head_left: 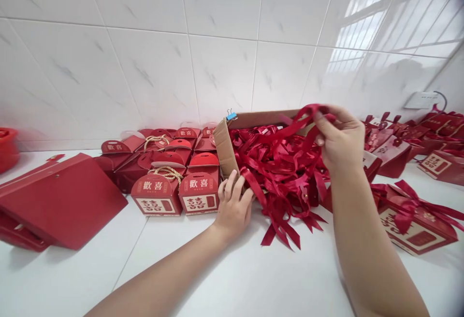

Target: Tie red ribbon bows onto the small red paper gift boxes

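A red satin ribbon (308,114) is pinched between the thumb and fingers of my right hand (342,136), raised over the right side of a cardboard box (225,148). The box is heaped with tangled red ribbons (286,162), and several ends spill over its front onto the counter. My left hand (234,203) is at the front left corner of the box, fingers curled over its edge and touching a ribbon there. Left of that hand stand small red gift boxes (198,186) with printed characters, some with rope handles.
A large red folded carton (72,196) lies left on the white counter (174,268). A blue-and-silver binder clip (231,115) grips the box's back corner. At right stands a gift box with a ribbon bow (416,220), with more red boxes (440,162) behind. A tiled wall (224,65) backs everything.
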`<state>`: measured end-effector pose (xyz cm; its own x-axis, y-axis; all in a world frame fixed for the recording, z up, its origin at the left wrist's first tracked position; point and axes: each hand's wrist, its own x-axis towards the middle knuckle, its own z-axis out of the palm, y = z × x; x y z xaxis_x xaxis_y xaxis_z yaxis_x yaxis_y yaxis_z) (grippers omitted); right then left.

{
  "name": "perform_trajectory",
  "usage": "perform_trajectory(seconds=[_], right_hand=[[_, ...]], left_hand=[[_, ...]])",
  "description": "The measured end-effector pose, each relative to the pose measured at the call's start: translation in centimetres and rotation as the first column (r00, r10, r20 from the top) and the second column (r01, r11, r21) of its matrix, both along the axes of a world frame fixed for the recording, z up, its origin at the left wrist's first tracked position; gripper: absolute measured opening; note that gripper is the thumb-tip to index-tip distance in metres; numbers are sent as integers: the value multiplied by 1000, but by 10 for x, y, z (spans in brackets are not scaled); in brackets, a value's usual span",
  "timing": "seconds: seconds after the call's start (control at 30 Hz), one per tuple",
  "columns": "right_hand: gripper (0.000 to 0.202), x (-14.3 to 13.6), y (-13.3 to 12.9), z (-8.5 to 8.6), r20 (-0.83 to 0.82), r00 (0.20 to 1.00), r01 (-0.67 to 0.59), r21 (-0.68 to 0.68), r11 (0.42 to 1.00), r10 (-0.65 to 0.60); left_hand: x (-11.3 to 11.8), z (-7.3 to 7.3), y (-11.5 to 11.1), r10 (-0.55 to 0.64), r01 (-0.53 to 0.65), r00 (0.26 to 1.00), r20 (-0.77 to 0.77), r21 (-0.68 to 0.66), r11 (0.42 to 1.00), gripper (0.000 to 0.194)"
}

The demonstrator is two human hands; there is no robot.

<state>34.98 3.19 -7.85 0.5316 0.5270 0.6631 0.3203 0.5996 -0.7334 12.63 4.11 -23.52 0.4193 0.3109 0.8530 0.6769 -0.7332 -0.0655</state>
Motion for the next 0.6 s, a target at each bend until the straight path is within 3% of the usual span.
perform_trajectory(seconds=[0.07, 0.13, 0.17, 0.23, 0.27, 0.33, 0.5, 0.6], right_hand=[[37, 9, -1, 0, -77, 997, -26, -23, 999, 24], [37, 17, -4, -1, 39, 992, -105, -267, 958, 120], [33, 21, -6, -1, 141, 975, -95, -426, 900, 169], [20, 25, -12, -1, 347, 916, 76, -646, 760, 204], [16, 26, -16, 1, 429, 884, 180, -678, 713, 185], [14, 28, -25, 5, 523, 839, 300, -677, 672, 153], [19, 30, -56, 21, 532, 788, 259, -742, 618, 308], [18, 33, -76, 26, 634, 710, 351, -696, 626, 307]], left_hand=[[2, -3, -2, 5, -5, 1000, 5, 22, 1000, 36], [4, -6, -5, -7, 7, 1000, 2, 46, 999, 48], [5, -7, -7, -17, 17, 1000, 6, 56, 998, 53], [6, -9, -10, -51, 49, 999, 20, 67, 997, 58], [6, -9, -11, -72, 70, 997, 25, 67, 995, 58], [6, -9, -13, -106, 104, 994, 27, 57, 993, 58], [3, -11, -12, -113, 112, 994, -2, -24, 993, 55], [3, -12, -11, -109, 108, 994, -4, -91, 990, 54]])
